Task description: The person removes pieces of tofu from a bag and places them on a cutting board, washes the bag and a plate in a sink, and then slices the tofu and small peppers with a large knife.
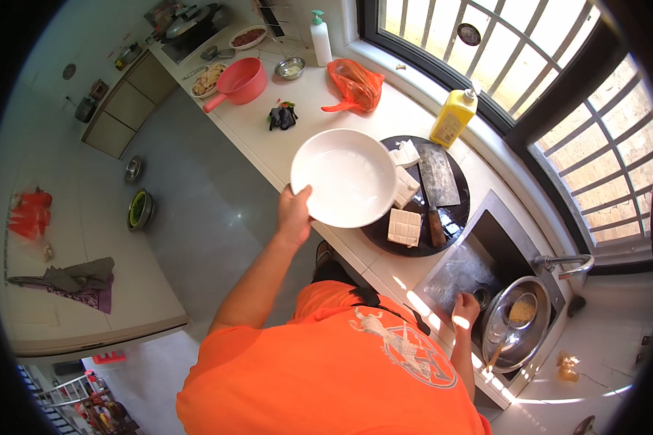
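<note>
My left hand (295, 215) grips the near-left rim of a white round dish (344, 178), tilted so that its bare inside faces up at me. The dish is held over the counter and overlaps the left side of a wet, black round chopping board (450, 231). Blocks of tofu (404, 227) lie on that board; the nearest has a grid pattern on top. Beside them rests a Chinese cleaver (438, 176) with a wooden handle. Over the steel sink (457, 272), next to its drain, my right hand (466, 310) has curled fingers; whether it holds anything is unclear.
A metal basin (490, 331) with a wooden-handled strainer sits under the faucet (568, 263). Beyond the board are a yellow pump bottle (453, 117), an orange plastic bag (356, 86) and a pink saucepan (242, 81). Bowls (140, 209) stand on the floor at left.
</note>
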`<state>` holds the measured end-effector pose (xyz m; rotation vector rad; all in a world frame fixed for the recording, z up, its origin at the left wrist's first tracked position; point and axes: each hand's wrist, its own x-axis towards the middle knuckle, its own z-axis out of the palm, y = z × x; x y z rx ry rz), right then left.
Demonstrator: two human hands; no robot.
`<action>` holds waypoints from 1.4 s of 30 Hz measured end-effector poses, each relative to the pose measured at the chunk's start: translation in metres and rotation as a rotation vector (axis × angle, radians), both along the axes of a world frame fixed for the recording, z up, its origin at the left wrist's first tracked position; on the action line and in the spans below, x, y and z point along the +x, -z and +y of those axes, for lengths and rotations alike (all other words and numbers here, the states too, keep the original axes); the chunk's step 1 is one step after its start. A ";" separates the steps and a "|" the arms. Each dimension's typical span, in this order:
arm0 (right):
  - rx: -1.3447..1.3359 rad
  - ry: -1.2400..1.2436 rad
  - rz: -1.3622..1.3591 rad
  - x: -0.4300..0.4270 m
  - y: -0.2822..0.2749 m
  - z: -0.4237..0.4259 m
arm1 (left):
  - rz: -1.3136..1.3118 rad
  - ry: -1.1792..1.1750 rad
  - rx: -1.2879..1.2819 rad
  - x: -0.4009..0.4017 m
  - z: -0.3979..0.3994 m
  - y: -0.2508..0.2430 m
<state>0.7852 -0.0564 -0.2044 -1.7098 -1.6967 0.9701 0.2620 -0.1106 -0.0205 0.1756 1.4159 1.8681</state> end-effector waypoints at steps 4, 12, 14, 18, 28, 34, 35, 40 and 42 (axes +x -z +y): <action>0.153 -0.032 -0.210 0.004 -0.007 0.006 | 0.025 -0.060 -0.072 -0.068 -0.002 0.043; -0.048 0.375 -0.044 -0.060 -0.055 0.036 | 0.005 -0.007 -0.180 -0.154 0.028 0.116; 0.070 0.284 -0.193 -0.079 -0.072 0.056 | 0.011 0.030 -0.194 -0.171 0.040 0.132; 0.198 0.172 -0.341 -0.160 -0.127 0.088 | 0.051 0.099 -0.232 -0.194 0.052 0.146; 0.294 0.123 -0.254 -0.248 -0.160 0.114 | 0.327 0.323 -0.404 -0.232 0.073 0.145; 0.217 0.220 -0.431 -0.233 -0.156 0.101 | 0.839 0.430 -0.622 -0.241 0.075 0.162; 0.220 0.232 -0.465 -0.227 -0.152 0.096 | 0.898 0.420 -0.632 -0.242 0.077 0.161; 0.225 0.270 -0.601 -0.205 -0.134 0.075 | 0.942 0.490 -0.679 -0.251 0.081 0.155; 0.175 0.294 -0.599 -0.198 -0.131 0.068 | 0.939 0.527 -0.691 -0.257 0.083 0.147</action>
